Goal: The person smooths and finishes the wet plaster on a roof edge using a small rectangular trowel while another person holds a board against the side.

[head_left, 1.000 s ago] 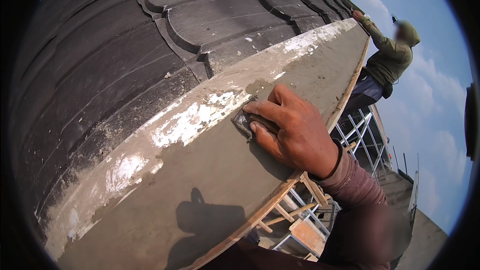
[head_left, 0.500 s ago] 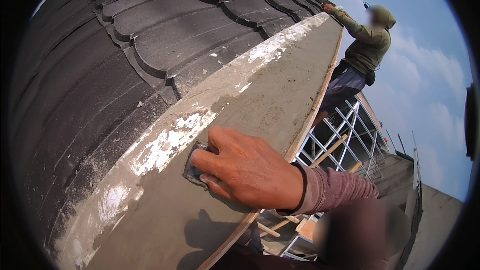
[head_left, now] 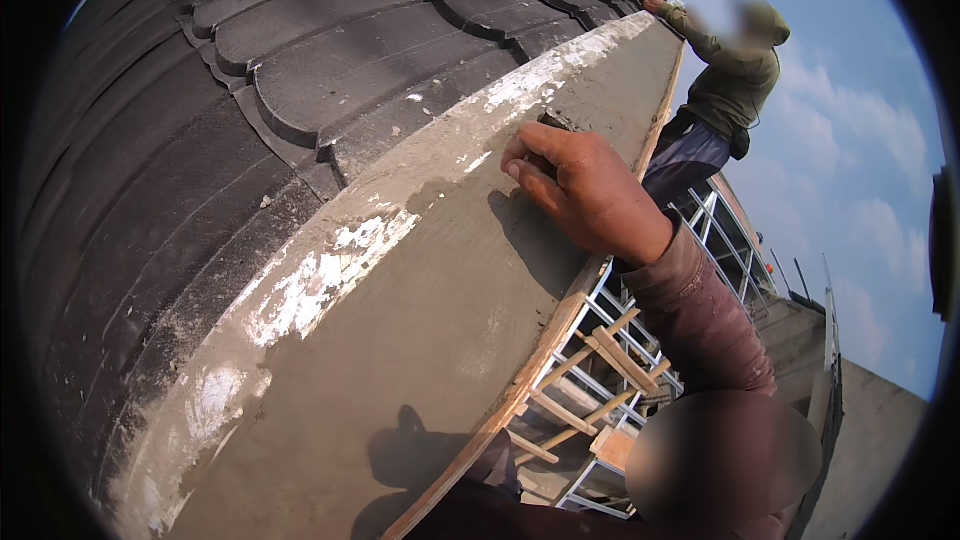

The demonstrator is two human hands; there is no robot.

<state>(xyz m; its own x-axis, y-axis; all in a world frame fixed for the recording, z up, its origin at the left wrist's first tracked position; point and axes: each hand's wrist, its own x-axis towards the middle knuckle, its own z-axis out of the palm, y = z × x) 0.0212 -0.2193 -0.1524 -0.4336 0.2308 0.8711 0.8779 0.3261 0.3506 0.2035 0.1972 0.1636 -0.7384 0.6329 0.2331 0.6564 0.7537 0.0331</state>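
Note:
My right hand (head_left: 590,185) reaches in from the right in a maroon sleeve, with its fingers curled in a grip. Above the knuckles shows the dark edge of a small flat mortar-smeared pad (head_left: 556,120); the fingers hide most of it. The hand is over a long strip of wet grey mortar (head_left: 390,340), its shadow falling just below. Whether the pad touches the mortar here, I cannot tell. Pale, flaky patches of white coating (head_left: 320,285) run along the strip's roof side. My left hand is out of view.
Dark roof tiles (head_left: 330,80) rise on the left. A wooden board (head_left: 545,350) edges the strip on the right, beyond which metal framing and timber (head_left: 590,410) lie lower down. A co-worker in a green hood (head_left: 735,80) stands at the strip's far end.
My right hand has moved up and away along the mortar strip, toward the co-worker, with the pad still in its grip. Smooth mortar now shows where it was.

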